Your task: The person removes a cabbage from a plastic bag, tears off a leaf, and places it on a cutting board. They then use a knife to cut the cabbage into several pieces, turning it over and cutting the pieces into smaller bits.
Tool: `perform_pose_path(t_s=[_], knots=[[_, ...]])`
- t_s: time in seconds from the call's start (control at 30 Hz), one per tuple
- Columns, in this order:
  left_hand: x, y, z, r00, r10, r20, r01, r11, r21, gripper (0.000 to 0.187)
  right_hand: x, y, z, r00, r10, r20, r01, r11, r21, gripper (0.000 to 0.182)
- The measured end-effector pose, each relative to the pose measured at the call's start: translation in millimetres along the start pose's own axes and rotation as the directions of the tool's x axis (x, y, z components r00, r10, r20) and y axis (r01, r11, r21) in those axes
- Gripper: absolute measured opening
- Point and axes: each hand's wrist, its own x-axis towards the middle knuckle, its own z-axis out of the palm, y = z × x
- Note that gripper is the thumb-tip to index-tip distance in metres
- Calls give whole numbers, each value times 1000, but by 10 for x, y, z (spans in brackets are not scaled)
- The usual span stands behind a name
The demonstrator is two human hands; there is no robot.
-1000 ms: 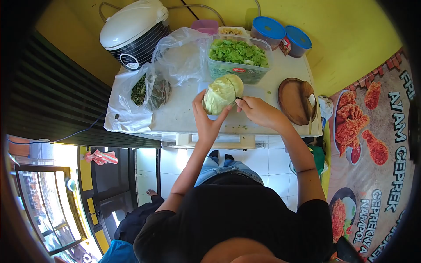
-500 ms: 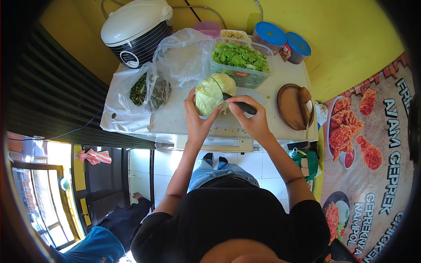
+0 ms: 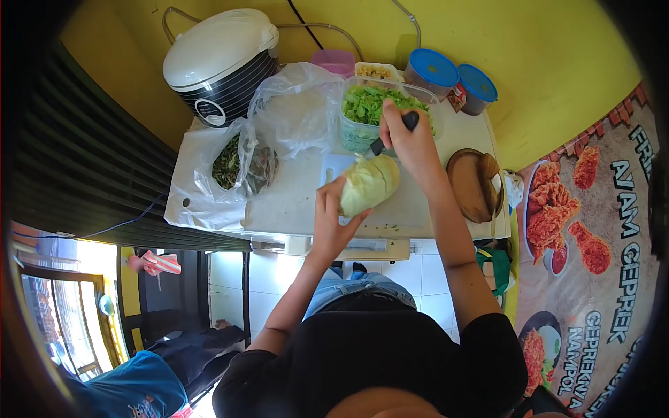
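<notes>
A pale green cabbage (image 3: 373, 182) with a cut line across its top lies tilted over the white cutting board (image 3: 332, 164). Fingers and thumb of my left hand (image 3: 333, 214) grip its near left side. My right hand (image 3: 412, 143) is closed in a fist around the black handle of a knife (image 3: 411, 120). The dark blade points down and left, its tip close to the cabbage's far edge. Just behind the knife stands a clear plastic container (image 3: 357, 132) full of chopped green leaves (image 3: 369, 101), partly covered by my right hand.
Plastic bags, one with dark leafy greens (image 3: 226, 164), lie left below a rice cooker (image 3: 219, 66). A wooden mortar (image 3: 468, 184) stands at the right edge. Blue-lidded tubs (image 3: 433, 67) line the yellow wall. A person in a blue shirt (image 3: 136, 386) is at lower left.
The cabbage has turned and shifted right and nearer, along with my left hand. My right hand has risen away from it and now holds the knife in a fist, blade downward.
</notes>
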Motion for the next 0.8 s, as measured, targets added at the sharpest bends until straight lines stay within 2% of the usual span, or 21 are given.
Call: perform_pose_path(t_s=[0.03, 0.1, 0.27, 0.33, 0.37, 0.43, 0.47, 0.5, 0.57, 0.6, 0.63, 0.73, 0.8], knots=[[-49, 1, 34, 1000, 1, 2, -1, 1000, 1, 80, 97, -52, -10, 1000, 1, -2, -1, 1000, 2, 53], [-112, 17, 106, 992, 130, 6, -130, 990, 60, 74, 272, -114, 23, 984, 107, 144, -83, 983, -163, 52], [-81, 10, 114, 993, 91, -81, -89, 996, 26, 75, 356, -175, 48, 965, 141, 219, -78, 959, -274, 49], [-34, 54, 42, 993, 51, -104, -50, 999, 12, 76, 373, -4, 31, 982, -132, 132, 141, 988, -59, 53], [-15, 50, 29, 993, 48, -106, -47, 999, 12, 76, 336, -33, -24, 982, -131, 136, 140, 988, -59, 53], [24, 34, 7, 992, 73, -103, -71, 997, 29, 78, 209, -147, -197, 974, 52, 221, -38, 997, -67, 53], [55, 40, -8, 992, 62, -107, -58, 998, 32, 79, 145, -155, -272, 958, 106, 265, -123, 991, 49, 46], [99, 15, -9, 992, 57, -111, -54, 998, 31, 79, 77, -115, -323, 957, 108, 270, -124, 991, 46, 46], [169, -38, -21, 985, 66, -156, -63, 998, 25, 80, -74, 0, -418, 954, -17, 300, -44, 980, 196, 37], [197, -54, -33, 987, -3, -160, 2, 1000, -7, 78, -126, 32, -510, 933, -5, 360, -62, 983, 175, 35], [234, -86, -38, 987, -8, -162, 8, 1000, -5, 78, -203, 43, -537, 931, -3, 365, -65, 982, 175, 35], [295, -152, -59, 972, -110, -210, 89, 991, -103, 74, -486, 64, -583, 949, 75, 307, -150, 962, 230, 40], [295, -189, -67, 967, -156, -201, 126, 980, -154, 72, -617, 135, -623, 860, 209, 465, -384, 866, 319, 44]])
